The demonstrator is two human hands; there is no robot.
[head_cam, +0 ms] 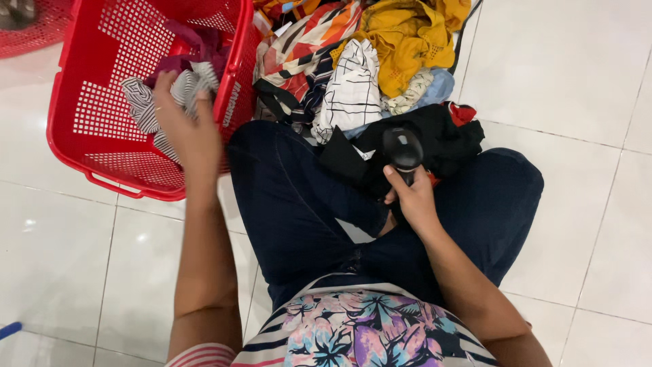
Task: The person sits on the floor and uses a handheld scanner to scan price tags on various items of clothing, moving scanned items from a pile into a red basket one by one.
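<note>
From the head camera I see my left hand (182, 126) raised over the red plastic basket (88, 115), its grip closed on a striped black-and-white garment (139, 102) that hangs partly inside the basket; the back of the hand hides how the fingers sit in the cloth, and I cannot tell how much of the garment is bunched behind the palm. A dark purple cloth (193, 44) lies deeper in the basket, mostly covered. My right hand (413, 200) is wrapped around the handle of a black handheld scanner (402, 148), thumb up along its neck; the handle itself is hidden in the fist and the scanner's face points away, so I cannot make it out. It sits just above a black garment (448, 139) draped over my crossed legs in dark jeans (299, 197). Beyond lies a heap of clothes on the white tiled floor (570, 75): a white grid-patterned piece (353, 92) and a mustard top (407, 34), the heap cut off by the upper edge. A second red basket (34, 27) is clipped at the corner.
</note>
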